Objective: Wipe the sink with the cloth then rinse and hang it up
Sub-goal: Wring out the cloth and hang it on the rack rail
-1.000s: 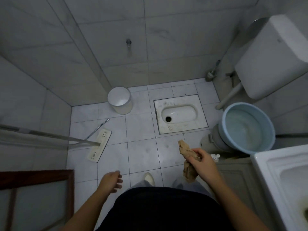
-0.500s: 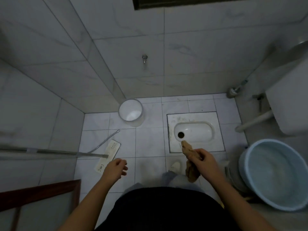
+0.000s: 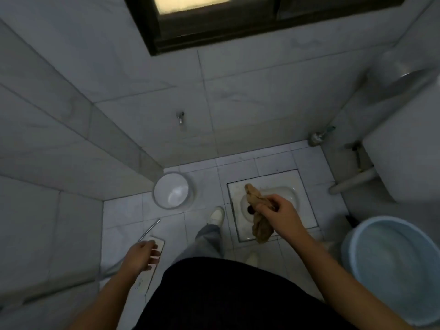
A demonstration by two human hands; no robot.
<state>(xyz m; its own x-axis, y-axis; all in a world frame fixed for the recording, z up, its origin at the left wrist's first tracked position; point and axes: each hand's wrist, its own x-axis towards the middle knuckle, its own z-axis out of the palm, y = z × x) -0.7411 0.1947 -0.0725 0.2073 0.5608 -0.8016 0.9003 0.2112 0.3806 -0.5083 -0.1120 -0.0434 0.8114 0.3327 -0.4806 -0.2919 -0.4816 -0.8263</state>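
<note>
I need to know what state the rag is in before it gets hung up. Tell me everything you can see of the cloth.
The cloth is a tan, brownish rag, crumpled and bunched rather than spread. The right hand grips it near its middle: one short end sticks up past the fingers, and a longer, fuller part hangs below. It is held in the air above the floor, in front of the squat toilet. Nothing but that hand touches it. Whether it is wet cannot be told.

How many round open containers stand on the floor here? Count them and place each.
2. A white bin stands by the wall corner, left of the squat toilet. A light blue basin sits at the right edge, partly cut off. Others may lie outside the view.
</note>
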